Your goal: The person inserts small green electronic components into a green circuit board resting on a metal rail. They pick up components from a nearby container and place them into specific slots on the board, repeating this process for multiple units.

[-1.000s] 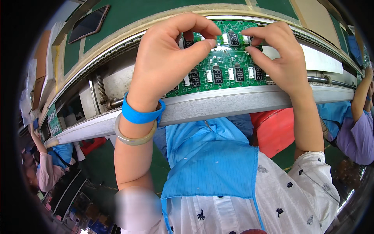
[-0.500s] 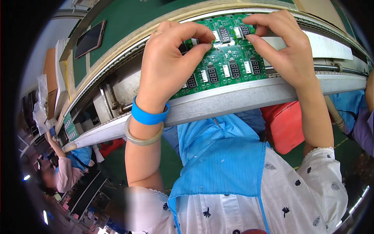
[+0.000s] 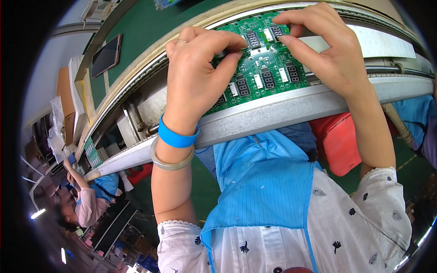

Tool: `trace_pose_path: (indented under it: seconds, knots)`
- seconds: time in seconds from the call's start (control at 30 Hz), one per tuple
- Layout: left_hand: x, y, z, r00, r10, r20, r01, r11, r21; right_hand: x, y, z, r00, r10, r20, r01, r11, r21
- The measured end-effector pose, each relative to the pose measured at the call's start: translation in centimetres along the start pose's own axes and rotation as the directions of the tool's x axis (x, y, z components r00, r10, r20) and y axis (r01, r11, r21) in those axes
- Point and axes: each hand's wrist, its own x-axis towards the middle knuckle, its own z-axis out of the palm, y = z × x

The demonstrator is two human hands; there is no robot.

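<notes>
A green circuit board [image 3: 263, 68] with several small black display parts lies on the metal conveyor rail [image 3: 291, 107]. My left hand [image 3: 198, 77] rests on the board's left side, its fingertips pinching a small black part near the top middle. It wears a blue wristband and a pale bangle. My right hand [image 3: 321, 45] reaches over the board's upper right, thumb and forefinger closed on a small display part [image 3: 276, 32]. Much of the board's left side is hidden under my left palm.
A dark phone [image 3: 105, 55] lies on the green belt [image 3: 136, 41] beyond the rail. A red stool [image 3: 339, 139] stands at lower right. Another person in pink sits at the far left [image 3: 84, 204]. Cardboard boxes [image 3: 68, 104] stack at the left.
Both hands and the board have shifted slightly within the view as my head moved. My fingers keep working the small parts at the board's top edge.
</notes>
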Motion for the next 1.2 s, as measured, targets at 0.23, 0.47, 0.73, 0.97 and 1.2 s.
trace_pose_path:
  seconds: [0.23,0.47,0.73,0.97,1.2]
  knots:
    - [-0.1,0.1,-0.1,0.999,-0.001,0.032,0.001,1.0,0.012,-0.1,0.2,0.0,1.0,-0.015,0.002,0.015,1.0,-0.007]
    - [0.1,0.0,0.0,0.999,0.053,0.012,-0.054,0.997,0.046,-0.1,0.1,0.0,1.0,-0.006,0.007,0.006,1.0,-0.008]
    - [0.2,-0.2,-0.2,0.998,0.06,0.028,-0.06,0.998,0.007,0.0,-0.1,0.0,1.0,0.014,0.01,-0.014,1.0,0.0]
    - [0.4,-0.3,-0.4,0.996,0.081,0.044,-0.082,0.996,0.031,0.0,-0.1,0.0,1.0,0.018,0.018,-0.019,1.0,0.013]
    - [0.5,0.4,-0.6,0.992,0.1,0.074,-0.109,0.985,0.133,0.1,-0.7,-0.2,1.0,0.016,0.008,-0.016,0.999,0.03]
